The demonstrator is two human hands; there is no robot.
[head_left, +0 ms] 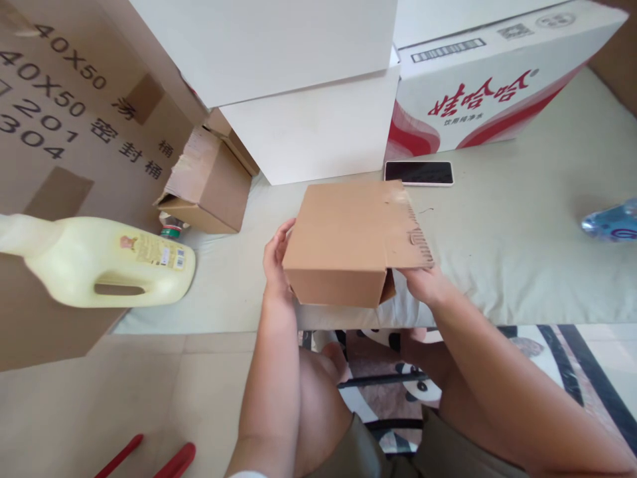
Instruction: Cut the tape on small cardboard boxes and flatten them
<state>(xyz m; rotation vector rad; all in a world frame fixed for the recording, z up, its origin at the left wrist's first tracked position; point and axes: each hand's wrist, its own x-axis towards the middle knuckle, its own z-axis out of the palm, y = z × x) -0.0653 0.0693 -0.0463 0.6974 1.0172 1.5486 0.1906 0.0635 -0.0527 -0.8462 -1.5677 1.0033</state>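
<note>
A small brown cardboard box [343,226] is between my hands over the pale green cloth. My left hand [277,255] holds its left side, fingers curled round the far part of that wall. At the right end, a flap with a torn, ragged edge sticks out, and a smaller flap hangs beneath it. My right hand [421,282] grips the box at this flap's near corner; its fingers are mostly hidden underneath. What the box contains cannot be seen.
Behind the box stand a white carton [308,133] and a red-and-white carton [462,99], with a phone [419,173] before them. Leftward are another brown box [213,182], a yellow jug [144,259] and a large printed carton [44,133]. A bottle [614,222] lies far right.
</note>
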